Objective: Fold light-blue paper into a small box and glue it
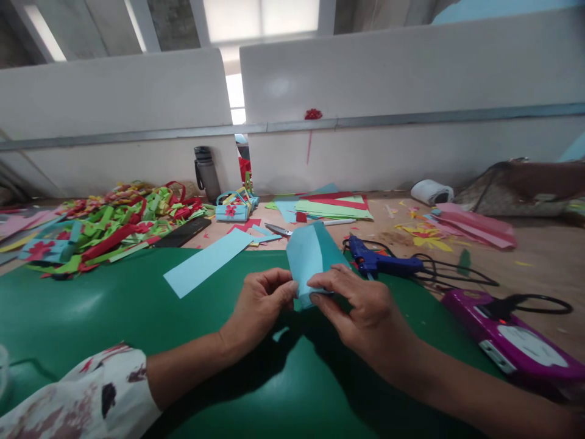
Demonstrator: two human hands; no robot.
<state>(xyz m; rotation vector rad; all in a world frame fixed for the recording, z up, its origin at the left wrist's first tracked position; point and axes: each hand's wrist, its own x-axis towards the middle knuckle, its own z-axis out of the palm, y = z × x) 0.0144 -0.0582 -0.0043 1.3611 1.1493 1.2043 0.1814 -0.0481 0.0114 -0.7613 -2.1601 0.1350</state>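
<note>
A folded light blue paper piece [311,256] stands upright above the green mat [114,317], its near end pinched between both hands. My left hand [258,308] grips the paper's lower left edge with thumb and fingers closed. My right hand [361,311] pinches the lower right edge, fingers curled over it. A flat light blue paper strip [208,261] lies on the mat to the left of the hands.
A blue glue gun [379,262] with black cord lies right of the paper. A purple device [512,338] sits at the right edge. Scissors [278,230], coloured paper sheets [340,206], a small paper basket [233,207], a grey bottle [206,174] and a heap of paper strips [109,222] lie behind.
</note>
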